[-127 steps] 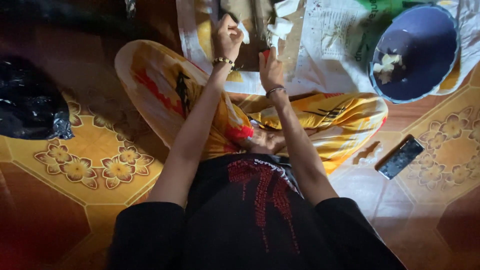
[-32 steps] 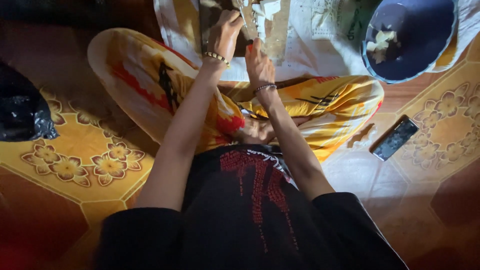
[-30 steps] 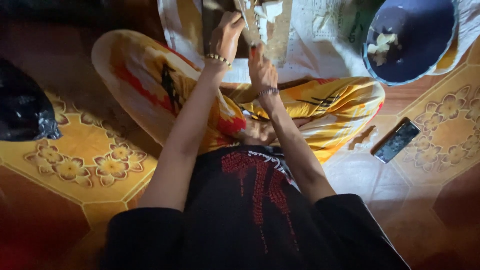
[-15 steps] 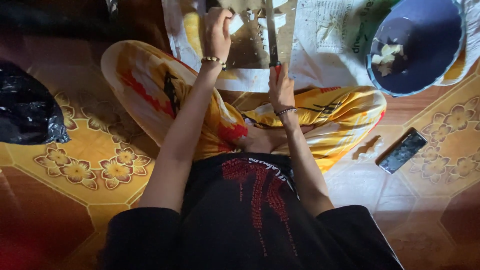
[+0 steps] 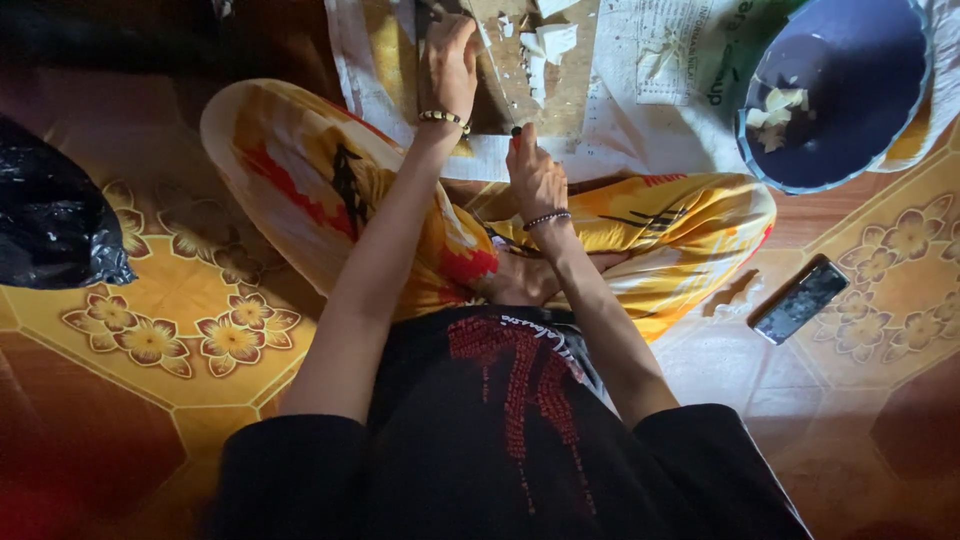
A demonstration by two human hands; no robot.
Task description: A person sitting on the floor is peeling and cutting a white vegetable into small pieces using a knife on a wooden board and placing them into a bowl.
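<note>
I sit cross-legged on a tiled floor, and a wooden cutting board [image 5: 565, 95] lies on newspaper [image 5: 665, 100] in front of my knees. White cut pieces [image 5: 555, 40] are scattered on the board. My left hand [image 5: 450, 60] presses down on the board's left part with bent fingers; whatever is under them is hidden. My right hand [image 5: 535, 180] is at the board's near edge, closed around a dark knife handle [image 5: 515, 131]. The thin blade points away across the board.
A blue bowl [image 5: 748, 150] with a few pale pieces [image 5: 775, 105] stands at the right on the newspaper. A dark phone [image 5: 800, 300] and a small scrap [image 5: 735, 290] lie on the floor by my right knee. A black plastic bag [image 5: 50, 220] sits at the far left.
My right hand has drawn back from the middle of the board to its near edge. My left hand has stayed on the board's left part. The view has shifted slightly.
</note>
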